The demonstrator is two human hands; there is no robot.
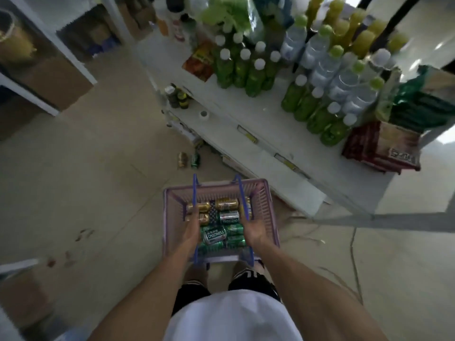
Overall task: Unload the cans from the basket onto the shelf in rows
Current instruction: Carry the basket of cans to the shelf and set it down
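A pink plastic basket with two blue handles hangs in front of me above the floor. It holds several green cans and several gold cans lying on their sides. My left hand is closed around the left blue handle. My right hand is closed around the right blue handle. The white shelf stands ahead and to the right. Two more cans lie on the floor by the shelf's foot.
Green bottles, clear water bottles, yellow bottles and snack packs crowd the shelf top. Another white rack with cardboard boxes stands at the left. A cable runs over the tiled floor at the right.
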